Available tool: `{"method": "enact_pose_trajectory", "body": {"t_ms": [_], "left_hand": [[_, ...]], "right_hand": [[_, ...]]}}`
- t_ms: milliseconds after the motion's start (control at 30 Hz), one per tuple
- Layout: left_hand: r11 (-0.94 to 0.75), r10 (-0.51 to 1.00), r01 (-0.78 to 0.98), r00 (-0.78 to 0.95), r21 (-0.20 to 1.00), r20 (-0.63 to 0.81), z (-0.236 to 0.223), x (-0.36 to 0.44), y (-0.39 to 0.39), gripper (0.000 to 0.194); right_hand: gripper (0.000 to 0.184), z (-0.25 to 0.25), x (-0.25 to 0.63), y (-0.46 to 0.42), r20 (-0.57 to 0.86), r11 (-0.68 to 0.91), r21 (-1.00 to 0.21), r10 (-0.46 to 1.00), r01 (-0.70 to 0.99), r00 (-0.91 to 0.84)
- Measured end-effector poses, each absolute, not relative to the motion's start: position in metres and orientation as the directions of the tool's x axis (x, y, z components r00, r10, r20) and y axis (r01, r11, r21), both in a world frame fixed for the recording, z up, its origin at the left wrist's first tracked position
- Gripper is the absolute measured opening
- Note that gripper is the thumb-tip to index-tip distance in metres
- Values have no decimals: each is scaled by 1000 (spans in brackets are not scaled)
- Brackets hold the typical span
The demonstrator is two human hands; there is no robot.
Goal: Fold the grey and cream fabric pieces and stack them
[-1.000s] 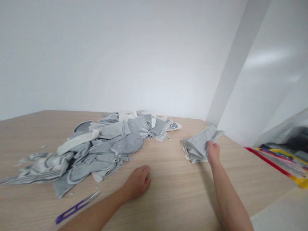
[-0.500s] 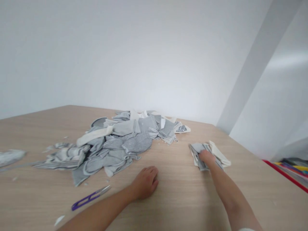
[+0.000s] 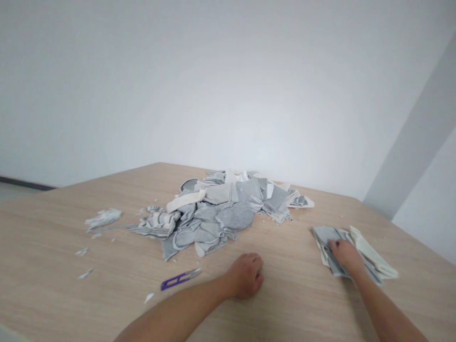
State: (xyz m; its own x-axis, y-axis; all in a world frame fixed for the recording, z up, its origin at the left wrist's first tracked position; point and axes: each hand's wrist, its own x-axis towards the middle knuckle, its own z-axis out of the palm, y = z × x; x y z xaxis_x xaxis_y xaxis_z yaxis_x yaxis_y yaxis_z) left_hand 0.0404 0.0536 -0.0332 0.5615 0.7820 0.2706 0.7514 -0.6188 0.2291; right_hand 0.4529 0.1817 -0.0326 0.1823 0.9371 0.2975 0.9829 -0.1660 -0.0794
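Right hand (image 3: 344, 254) is bearing down on a small stack of grey cloths (image 3: 326, 233), its thumb side facing the far left; fingertips are hiding against the fabric, so I am not able to tell whether they are pinching it or only pressing. The stack is lying flat on the tabletop (image 3: 292, 308) directly beneath this grip, its long axis running from the far left of the hand to the near right, roughly in line with the forearm. A cream cloth (image 3: 372, 254) is lying just right of the grip, its narrower end pointing away from the body, its broader end toward the near right. Left hand (image 3: 246, 276), well left of the grip, is resting on the wood with fingers curling under (palm side hiding, so full closure is not showing). Beyond that hand, farther left of the grip, a loose heap of cloths (image 3: 235, 216) is spreading, a striped piece (image 3: 159, 223) bunching at its left end. Purple snips (image 3: 181, 279) are lying left of the left hand, blades pointing toward it. Any lettering on fabric or snips is being too small to read.
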Motion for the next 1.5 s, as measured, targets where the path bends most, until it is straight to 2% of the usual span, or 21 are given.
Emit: {"method": "enact_pose_trajectory", "body": {"t_ms": [100, 167, 300, 400, 533, 633, 733, 867, 967, 1033, 1100, 1200, 1367, 1433, 1500], "left_hand": [[-624, 778, 751, 570, 215, 264, -32, 40, 54, 24], [-627, 776, 752, 577, 204, 254, -31, 40, 54, 24], [-628, 773, 757, 578, 181, 263, -28, 41, 53, 20], [-645, 753, 752, 593, 137, 285, -31, 42, 50, 17], [-667, 721, 743, 628, 48, 292, -36, 40, 47, 17], [-623, 747, 782, 595, 2, 295, -27, 31, 52, 16], [-489, 805, 872, 454, -6, 381, 0, 13, 67, 21], [-180, 857, 984, 156, 1, 492, 39, -21, 96, 26], [-24, 906, 1000, 21, 2, 422, 51, -41, 113, 27], [20, 926, 1000, -19, 2, 378, 52, -48, 119, 18], [40, 917, 999, -39, 5, 397, 54, -52, 120, 20], [53, 855, 994, -97, 99, 510, 57, -52, 118, 28], [-118, 773, 894, -191, 433, 605, 57, -43, 117, 29], [-194, 737, 849, -204, 491, 645, 55, -40, 116, 28], [-266, 712, 827, -178, 496, 679, 55, -36, 114, 27]], "right_hand": [[52, -18, 430, 174, 499, -181, -76, 845, 981, 194], [51, -10, 402, 168, 564, -14, -43, 825, 999, 36], [40, -26, 318, 149, 463, 408, -80, 823, 909, -329], [38, -56, 261, 136, 361, 536, -165, 814, 828, -456], [42, -75, 235, 131, 320, 565, -249, 814, 786, -484], [42, -75, 241, 131, 302, 565, -277, 819, 777, -488], [41, -73, 246, 129, 294, 562, -296, 823, 773, -486], [41, -72, 244, 127, 281, 558, -309, 827, 770, -487], [41, -73, 243, 127, 273, 552, -318, 832, 771, -484], [41, -73, 244, 128, 273, 550, -322, 833, 770, -481], [40, -74, 244, 128, 282, 551, -325, 832, 769, -477], [37, -75, 245, 129, 313, 566, -327, 820, 757, -479], [36, -75, 245, 127, 357, 589, -296, 799, 752, -484], [38, -73, 245, 125, 368, 602, -279, 786, 748, -496], [41, -71, 245, 122, 378, 623, -261, 769, 738, -516]]}}
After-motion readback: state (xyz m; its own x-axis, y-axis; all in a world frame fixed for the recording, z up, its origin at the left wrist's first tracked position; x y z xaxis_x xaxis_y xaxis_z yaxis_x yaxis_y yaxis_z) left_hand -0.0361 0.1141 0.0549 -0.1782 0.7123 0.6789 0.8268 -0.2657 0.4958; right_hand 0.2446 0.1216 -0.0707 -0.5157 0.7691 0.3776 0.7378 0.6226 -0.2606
